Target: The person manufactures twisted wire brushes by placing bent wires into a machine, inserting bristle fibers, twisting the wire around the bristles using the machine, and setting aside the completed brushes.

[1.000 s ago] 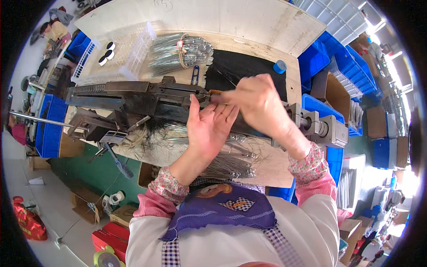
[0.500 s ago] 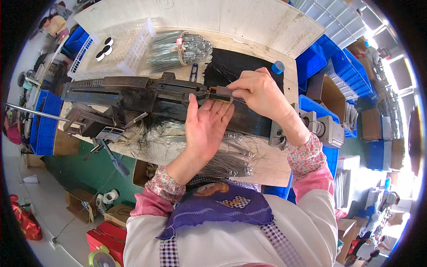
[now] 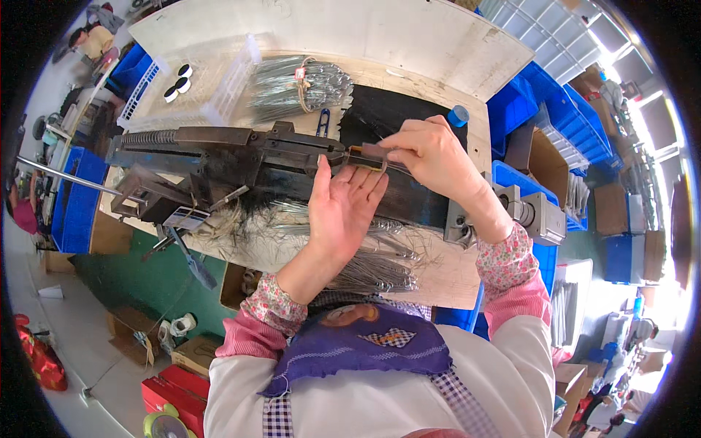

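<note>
A long dark metal machine (image 3: 219, 139) with a coil spring at its left end lies across the workbench. My right hand (image 3: 431, 157) pinches a small brownish flat piece (image 3: 374, 152) between thumb and fingers at the machine's right tip. Just below that tip my left hand (image 3: 337, 215) is held palm up and open, its fingertips close under the piece. I cannot tell whether they touch it. Loose thin metal wires (image 3: 376, 270) lie on the bench by the left wrist, with their looped ends to the right.
Behind the machine are a tied bundle of wires (image 3: 281, 87), a clear plastic crate (image 3: 208, 84) and a black cloth (image 3: 365, 109) with a blue-capped spool (image 3: 458, 115) at its edge. A metal fixture (image 3: 529, 212) stands at the right edge. Blue bins (image 3: 511, 102) lie beyond it.
The whole view has shifted slightly. Both hands stay at the machine's tip in nearly the same pose, and the small brownish piece in my right fingers looks tilted a little differently.
</note>
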A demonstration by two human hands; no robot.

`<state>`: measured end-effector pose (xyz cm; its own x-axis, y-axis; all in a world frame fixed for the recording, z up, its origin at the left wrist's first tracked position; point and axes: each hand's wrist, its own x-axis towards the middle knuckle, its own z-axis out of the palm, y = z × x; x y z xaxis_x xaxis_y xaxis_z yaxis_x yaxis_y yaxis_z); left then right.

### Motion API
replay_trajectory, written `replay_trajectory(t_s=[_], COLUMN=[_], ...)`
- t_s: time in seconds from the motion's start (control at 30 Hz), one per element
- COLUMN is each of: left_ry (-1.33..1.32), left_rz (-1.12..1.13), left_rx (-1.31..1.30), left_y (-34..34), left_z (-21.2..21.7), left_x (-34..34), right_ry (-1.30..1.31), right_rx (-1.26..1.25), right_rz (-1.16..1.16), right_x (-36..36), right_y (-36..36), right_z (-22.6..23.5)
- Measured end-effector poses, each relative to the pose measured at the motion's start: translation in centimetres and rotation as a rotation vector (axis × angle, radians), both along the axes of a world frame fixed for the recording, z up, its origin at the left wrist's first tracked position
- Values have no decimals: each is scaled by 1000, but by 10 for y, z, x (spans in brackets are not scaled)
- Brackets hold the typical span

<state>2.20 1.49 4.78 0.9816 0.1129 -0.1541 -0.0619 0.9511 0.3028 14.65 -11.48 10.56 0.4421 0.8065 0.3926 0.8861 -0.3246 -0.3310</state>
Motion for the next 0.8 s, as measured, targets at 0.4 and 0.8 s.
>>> replay_trajectory(t_s=[0.4,0.8], left_ry=[11,-30], left_rz=[23,-4], left_rx=[20,-24], left_y=[-2,3], left_z=[6,-2], left_x=[6,-4], right_ry=[5,127], right_rx=[24,100], right_rz=[-19,-174], right_x=[3,-36], right_y=[1,-1], right_z=[-2,16])
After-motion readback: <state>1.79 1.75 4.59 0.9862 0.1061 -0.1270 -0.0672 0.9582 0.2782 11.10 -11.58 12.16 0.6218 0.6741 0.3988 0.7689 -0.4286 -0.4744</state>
